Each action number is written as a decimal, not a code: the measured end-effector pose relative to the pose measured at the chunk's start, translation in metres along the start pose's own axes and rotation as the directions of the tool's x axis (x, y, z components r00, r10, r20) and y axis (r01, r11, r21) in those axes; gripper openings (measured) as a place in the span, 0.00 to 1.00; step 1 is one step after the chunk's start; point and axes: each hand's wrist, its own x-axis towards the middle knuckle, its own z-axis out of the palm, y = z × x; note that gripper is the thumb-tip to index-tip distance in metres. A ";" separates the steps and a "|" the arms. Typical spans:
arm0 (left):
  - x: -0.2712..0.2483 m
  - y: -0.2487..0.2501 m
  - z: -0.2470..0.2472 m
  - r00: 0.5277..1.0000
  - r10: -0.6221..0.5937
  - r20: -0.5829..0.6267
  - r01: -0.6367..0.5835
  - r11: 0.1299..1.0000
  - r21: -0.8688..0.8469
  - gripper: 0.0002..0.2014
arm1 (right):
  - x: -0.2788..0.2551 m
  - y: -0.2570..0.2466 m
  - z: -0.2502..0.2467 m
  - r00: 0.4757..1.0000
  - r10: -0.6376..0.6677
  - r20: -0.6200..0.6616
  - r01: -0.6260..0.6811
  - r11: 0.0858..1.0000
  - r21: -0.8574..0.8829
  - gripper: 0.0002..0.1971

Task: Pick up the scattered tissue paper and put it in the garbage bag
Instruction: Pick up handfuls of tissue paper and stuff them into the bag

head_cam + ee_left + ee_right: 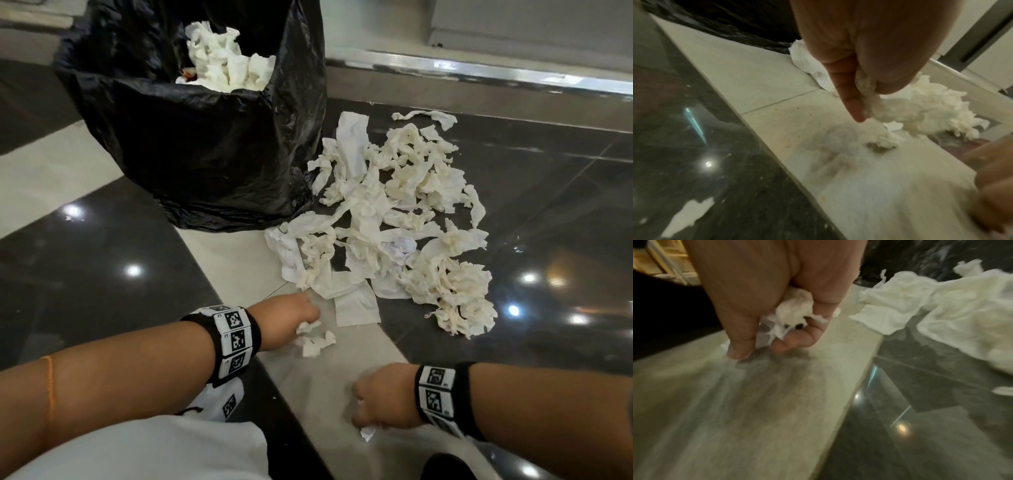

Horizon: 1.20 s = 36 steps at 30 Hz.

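Observation:
A black garbage bag (191,137) stands open at the upper left with crumpled tissue (229,58) inside. A wide heap of scattered tissue paper (394,219) lies on the floor to its right. My left hand (291,318) is low at the heap's near edge and pinches a small crumpled tissue piece (313,337), seen between thumb and fingers (867,95). My right hand (380,399), nearer to me, grips a tissue wad (793,313) in its curled fingers, with a scrap (367,433) showing below the fist.
The floor is glossy dark tile (102,274) crossed by a pale tile strip (308,377) under both hands. A metal threshold (479,73) runs along the back right. My white clothing (137,445) fills the lower left.

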 end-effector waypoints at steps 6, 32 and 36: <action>-0.012 -0.004 -0.009 0.990 -0.110 -0.092 0.099 0.988 -0.118 0.22 | 0.015 0.003 -0.010 0.999 0.054 0.001 -0.053 0.989 0.135 0.13; 0.031 -0.041 -0.018 0.914 -0.381 -0.139 0.389 0.920 0.038 0.35 | -0.018 0.077 -0.071 0.644 0.667 -0.376 -0.458 0.729 0.509 0.07; 0.033 -0.039 -0.027 0.938 -0.305 -0.166 0.327 0.937 0.124 0.11 | -0.020 0.085 -0.067 0.630 0.687 -0.363 -0.442 0.701 0.559 0.04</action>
